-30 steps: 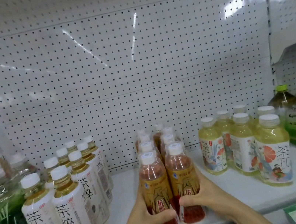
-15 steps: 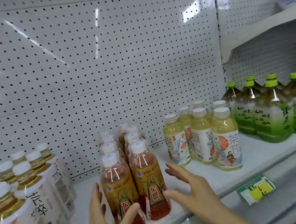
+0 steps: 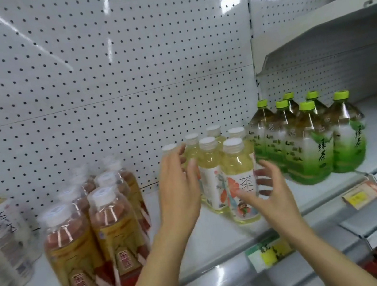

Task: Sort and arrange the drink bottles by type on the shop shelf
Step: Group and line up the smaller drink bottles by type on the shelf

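Observation:
A cluster of yellow tea bottles (image 3: 237, 167) with white caps and flowered labels stands mid-shelf. My left hand (image 3: 178, 189) is spread against the cluster's left side, fingers straight, partly hiding the leftmost bottle. My right hand (image 3: 268, 194) is open at the front right bottle, fingers spread near its label; whether it touches I cannot tell. Left of my hands stand two rows of red-orange tea bottles (image 3: 117, 233). White-labelled tea bottles (image 3: 2, 236) sit at the far left. Large green tea bottles (image 3: 311, 145) with green caps stand on the right.
The white shelf (image 3: 211, 233) has a pegboard back wall (image 3: 103, 82). Price tags (image 3: 269, 253) hang on its front edge. A higher shelf (image 3: 326, 22) juts out at upper right, above the green bottles. Bare shelf surface lies between the red-orange and yellow groups.
Both hands let go of the front red-orange bottles and moved right to the yellow bottles. The view swung right, bringing the green bottles further into sight.

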Motion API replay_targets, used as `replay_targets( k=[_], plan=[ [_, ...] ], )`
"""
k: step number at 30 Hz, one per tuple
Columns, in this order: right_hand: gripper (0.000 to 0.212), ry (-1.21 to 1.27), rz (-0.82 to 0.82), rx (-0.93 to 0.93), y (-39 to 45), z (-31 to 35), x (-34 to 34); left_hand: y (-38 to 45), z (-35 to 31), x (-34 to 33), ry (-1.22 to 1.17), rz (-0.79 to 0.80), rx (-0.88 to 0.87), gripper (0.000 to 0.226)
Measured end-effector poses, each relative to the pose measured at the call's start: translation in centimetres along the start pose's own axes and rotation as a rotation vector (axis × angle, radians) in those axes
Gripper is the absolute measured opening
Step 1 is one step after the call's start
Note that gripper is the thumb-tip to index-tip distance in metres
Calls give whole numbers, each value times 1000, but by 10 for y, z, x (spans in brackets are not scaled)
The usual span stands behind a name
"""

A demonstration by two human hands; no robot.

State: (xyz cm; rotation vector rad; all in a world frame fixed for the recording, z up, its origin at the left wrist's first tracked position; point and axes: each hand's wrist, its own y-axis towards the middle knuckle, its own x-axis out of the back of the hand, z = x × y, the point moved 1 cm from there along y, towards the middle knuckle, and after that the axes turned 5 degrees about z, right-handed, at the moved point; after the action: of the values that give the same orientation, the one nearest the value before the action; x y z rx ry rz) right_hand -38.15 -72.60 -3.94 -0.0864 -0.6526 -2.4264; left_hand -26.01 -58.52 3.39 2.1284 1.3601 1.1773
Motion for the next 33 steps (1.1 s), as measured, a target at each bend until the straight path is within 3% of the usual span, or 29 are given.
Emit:
replay_targets(
  k=[3, 7, 11, 17, 21, 26, 33],
  plan=[
    [94, -199, 43, -24, 15, -12, -8, 50, 2, -46, 87, 110, 117, 46],
    [89, -395, 84, -52, 27, -23, -16, 76, -8, -70, 187, 151, 243, 55],
    [83, -316, 153, -19, 32, -32, -2, 75, -10, -65, 156, 192, 255, 54],
    [75, -229, 203, 7, 35, -44, 30, 55, -13, -23, 56, 376, 235, 40],
    [71, -219, 176, 15, 35, -42, 32, 39, -19, -20, -40, 323, 207, 36],
    [70, -256, 112, -9, 39, -42, 45, 33, -19, -7, 61, 190, 196, 42],
    [69, -319, 6, -53, 62, -54, 72, 42, -4, 63, 323, 506, 220, 40]
  ],
)
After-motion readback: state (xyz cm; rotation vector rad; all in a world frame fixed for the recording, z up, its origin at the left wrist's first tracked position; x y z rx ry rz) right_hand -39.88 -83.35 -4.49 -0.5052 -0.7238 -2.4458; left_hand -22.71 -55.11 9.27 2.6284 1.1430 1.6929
